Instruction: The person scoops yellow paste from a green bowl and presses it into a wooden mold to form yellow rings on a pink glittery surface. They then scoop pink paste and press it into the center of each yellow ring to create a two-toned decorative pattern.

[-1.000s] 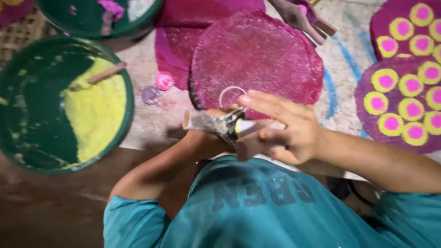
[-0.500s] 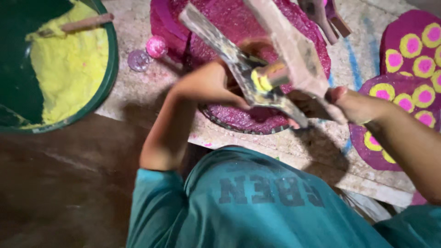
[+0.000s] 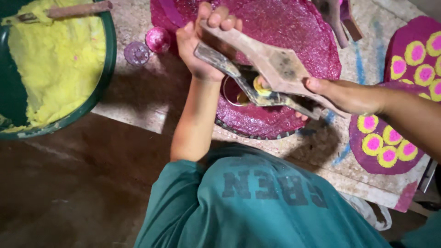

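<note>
Over a large round pink sheet point(image 3: 285, 32), both my hands hold a hinged wooden press point(image 3: 271, 64) made of two long paddles. My left hand point(image 3: 202, 43) grips the paddle ends at the upper left. The lower right end is held by my right hand point(image 3: 330, 94). A lump of yellow paste point(image 3: 262, 86) sits between the paddles near the hinge. Under the press, a small metal ring point(image 3: 232, 94) lies on the pink sheet.
A green basin point(image 3: 103, 87) of yellow paste with a wooden stick point(image 3: 78, 9) stands at the left. A pink ball point(image 3: 157, 39) and a purple cap point(image 3: 136, 53) lie beside it. Pink sheets dotted with yellow-pink rounds point(image 3: 383, 142) lie at the right. Brown floor lies below the board edge point(image 3: 138, 115).
My hands were close together holding the press above the ring; they have since spread to its two ends and lifted it. The view has shifted closer over the pink sheet.
</note>
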